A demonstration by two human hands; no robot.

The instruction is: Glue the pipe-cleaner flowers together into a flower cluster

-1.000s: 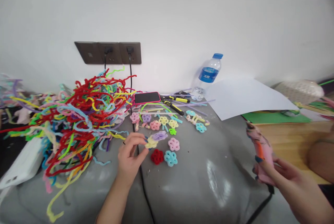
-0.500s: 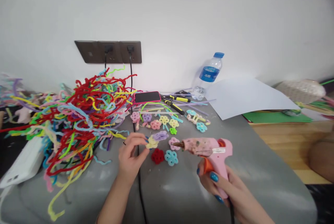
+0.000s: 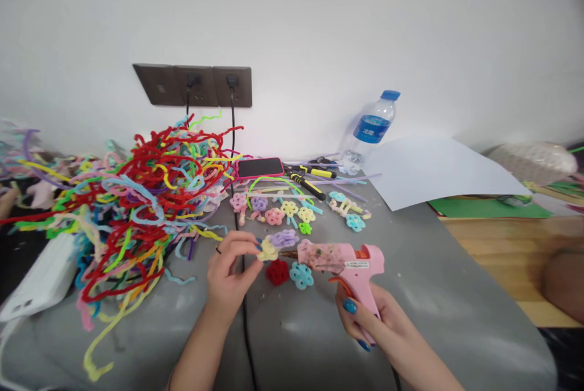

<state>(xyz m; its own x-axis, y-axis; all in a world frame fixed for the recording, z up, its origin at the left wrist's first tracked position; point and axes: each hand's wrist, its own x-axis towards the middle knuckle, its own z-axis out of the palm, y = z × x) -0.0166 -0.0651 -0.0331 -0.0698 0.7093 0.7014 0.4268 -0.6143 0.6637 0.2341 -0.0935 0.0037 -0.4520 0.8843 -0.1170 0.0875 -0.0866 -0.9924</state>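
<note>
Between thumb and fingers, my left hand pinches a yellow pipe-cleaner flower. A purple pipe-cleaner flower sits against its upper right side. My right hand is wrapped round the handle of a pink glue gun, fingers at its orange trigger. The gun's dark nozzle points left and reaches the yellow flower's right edge; whether they touch, I cannot tell. Below lie a red flower and a light blue flower on the grey surface. The gun's barrel mostly hides a pink flower.
Left is a big tangle of pipe cleaners beside a white power strip. Behind the hands lie several small flowers, a phone and pliers. A bottle leans on the wall near white paper. A black cord runs frontward.
My right hand has brought the glue gun left, so its nozzle is now at the yellow flower. My left hand stays nearly in place with the flowers. The view has shifted slightly.
</note>
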